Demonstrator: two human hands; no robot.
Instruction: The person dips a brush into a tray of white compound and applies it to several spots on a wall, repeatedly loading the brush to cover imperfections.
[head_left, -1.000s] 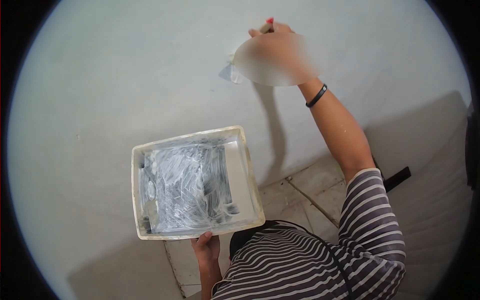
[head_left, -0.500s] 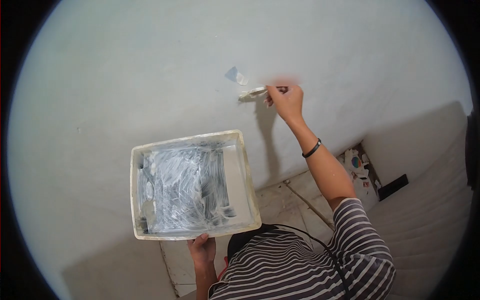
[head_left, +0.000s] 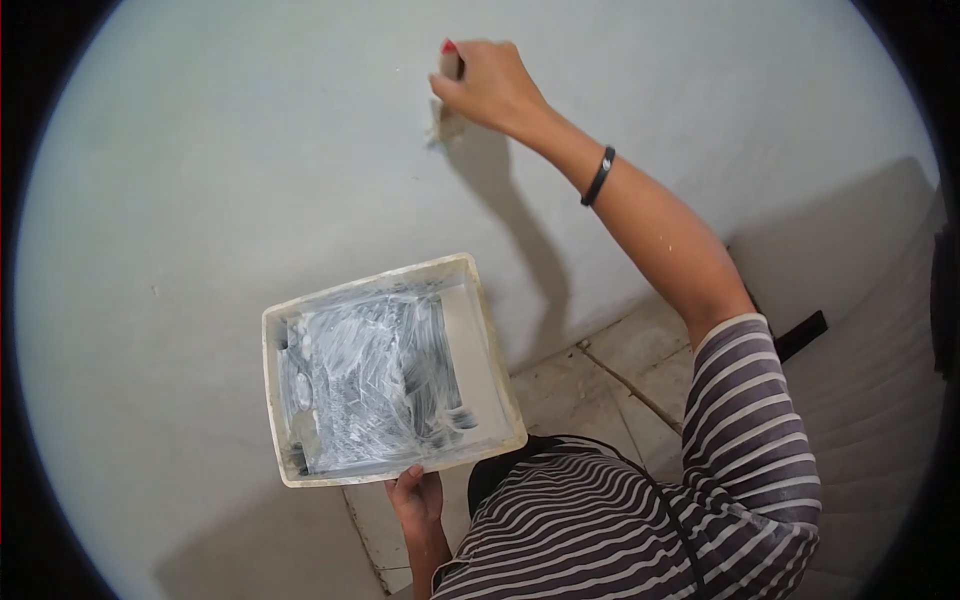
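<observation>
A pale, matte wall [head_left: 250, 150] fills most of the frame, meeting a tiled floor [head_left: 620, 380] at lower right. At the top centre, the right hand [head_left: 490, 85] is clenched around a putty knife [head_left: 447, 95], its red-tipped handle poking above the fist and its blade pressed flat to the wall, seemingly to spread filler thin. A black wristband [head_left: 598, 176] circles that arm. In the lower centre, the left hand [head_left: 415, 497] grips the near rim of a shallow tray [head_left: 480, 350] smeared with white filler. The tray is held level and close to the body, probably so the paste stays put and within easy reach of the blade. A striped shirt [head_left: 700, 500] fills the lower right.
</observation>
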